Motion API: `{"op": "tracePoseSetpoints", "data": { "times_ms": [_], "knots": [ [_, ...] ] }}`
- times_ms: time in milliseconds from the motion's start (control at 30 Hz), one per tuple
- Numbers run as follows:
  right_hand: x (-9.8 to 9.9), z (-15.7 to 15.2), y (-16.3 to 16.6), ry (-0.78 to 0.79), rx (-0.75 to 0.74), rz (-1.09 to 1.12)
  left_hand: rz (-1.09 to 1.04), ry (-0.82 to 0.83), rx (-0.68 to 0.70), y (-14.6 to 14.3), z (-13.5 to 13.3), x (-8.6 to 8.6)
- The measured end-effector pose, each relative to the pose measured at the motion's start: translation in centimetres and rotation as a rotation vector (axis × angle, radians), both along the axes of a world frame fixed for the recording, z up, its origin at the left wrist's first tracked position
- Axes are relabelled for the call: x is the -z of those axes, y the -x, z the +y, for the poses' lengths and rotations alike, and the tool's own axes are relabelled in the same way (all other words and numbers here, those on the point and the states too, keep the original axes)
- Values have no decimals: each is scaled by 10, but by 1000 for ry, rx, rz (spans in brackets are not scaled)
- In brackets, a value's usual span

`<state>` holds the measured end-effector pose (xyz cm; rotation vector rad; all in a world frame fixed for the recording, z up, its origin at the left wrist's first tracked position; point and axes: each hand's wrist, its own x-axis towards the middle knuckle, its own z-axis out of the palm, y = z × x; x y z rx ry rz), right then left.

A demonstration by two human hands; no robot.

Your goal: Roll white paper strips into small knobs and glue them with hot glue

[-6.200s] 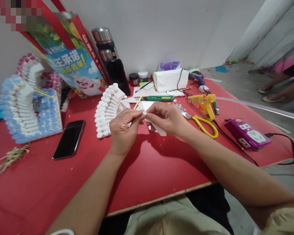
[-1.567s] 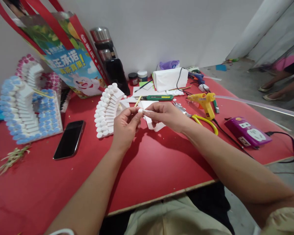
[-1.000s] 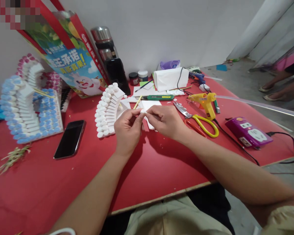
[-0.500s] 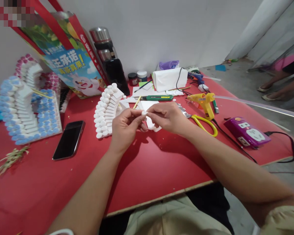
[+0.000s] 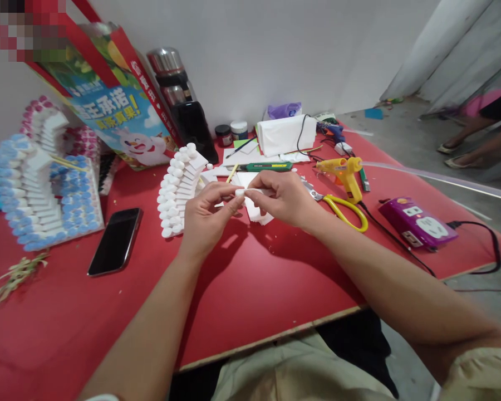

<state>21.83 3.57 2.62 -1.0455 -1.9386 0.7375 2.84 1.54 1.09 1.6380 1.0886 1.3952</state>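
Note:
Over the red table (image 5: 250, 278) my two hands meet on a small white foam strip (image 5: 250, 192) with a rounded white tip. My left hand (image 5: 204, 214) pinches the tip between thumb and fingers. My right hand (image 5: 281, 197) is closed round the strip's other end, and a larger white foam piece (image 5: 256, 214) shows under its fingers. Just left of my hands stands a white stepped foam model (image 5: 179, 186) lined with the same round tips.
Yellow-handled scissors (image 5: 344, 209), a yellow glue gun (image 5: 344, 172), a purple power strip (image 5: 417, 223) with black cable and a green cutter (image 5: 267, 166) lie right. A black phone (image 5: 114, 240), blue foam model (image 5: 42, 189), printed bag (image 5: 108, 106) and flask (image 5: 183, 106) stand left. Another person's legs (image 5: 471, 139) are far right.
My hands have stayed together on the white strip, shifting slightly while the fingers work its tip. The view has drifted a little to the right.

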Motion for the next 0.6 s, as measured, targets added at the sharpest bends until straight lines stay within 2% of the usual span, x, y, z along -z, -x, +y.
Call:
{"op": "tracePoseSetpoints", "data": {
  "times_ms": [133, 333, 600],
  "knots": [
    [2, -4, 3, -111, 31, -5, -40, 26, -53, -4, -3, 1],
    [0, -9, 2, -96, -95, 4, -47, 28, -146, -4, -3, 0],
    [-1, -2, -8, -34, -253, -11, -9, 100, -32, 3, 0, -3]
  ]
}}
